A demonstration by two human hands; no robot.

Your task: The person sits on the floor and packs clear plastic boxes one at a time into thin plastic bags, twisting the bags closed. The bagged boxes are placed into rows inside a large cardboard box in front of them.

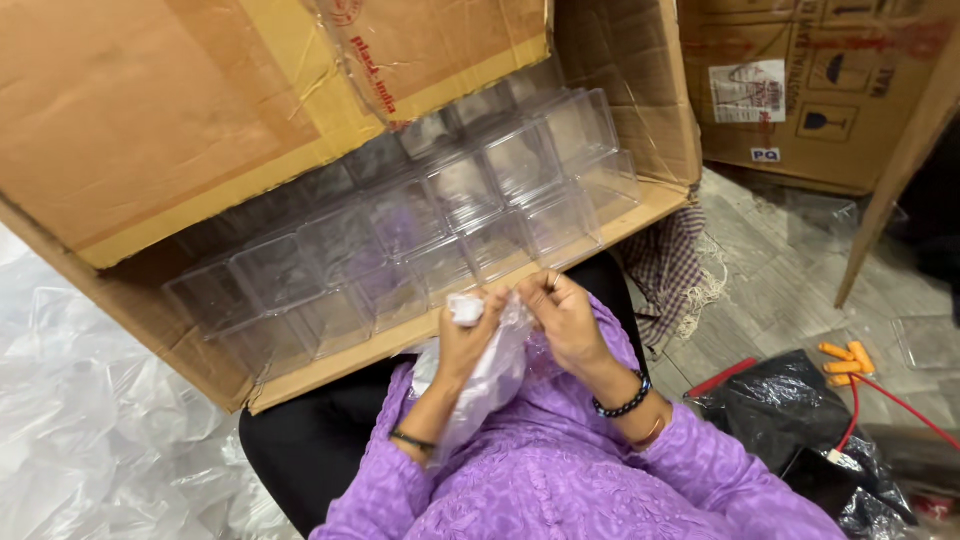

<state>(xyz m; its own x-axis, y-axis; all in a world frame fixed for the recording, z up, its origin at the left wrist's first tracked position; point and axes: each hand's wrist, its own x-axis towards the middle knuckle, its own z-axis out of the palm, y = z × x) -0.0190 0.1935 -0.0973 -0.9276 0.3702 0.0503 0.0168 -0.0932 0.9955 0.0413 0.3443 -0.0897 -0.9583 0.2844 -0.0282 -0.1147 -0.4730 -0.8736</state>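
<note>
Over the lap, the left hand (468, 340) grips a crumpled clear plastic bag (490, 375); the right hand (565, 315) pinches its top edge. Beyond, an open brown cardboard box (150, 120) holds rows of clear plastic containers (440, 220).

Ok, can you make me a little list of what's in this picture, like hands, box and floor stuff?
left hand: pinches the top of a clear plastic bag
right hand: fingers at the same bag's top, beside the left hand
wrists: a dark bead bracelet on the right, a thin dark band on the left
box: a big cardboard box on its side, open toward the person
inside box: rows of clear plastic containers
floor, right: black bag, orange pieces, red cord, checked cloth
floor, left: crumpled clear plastic sheet
</note>
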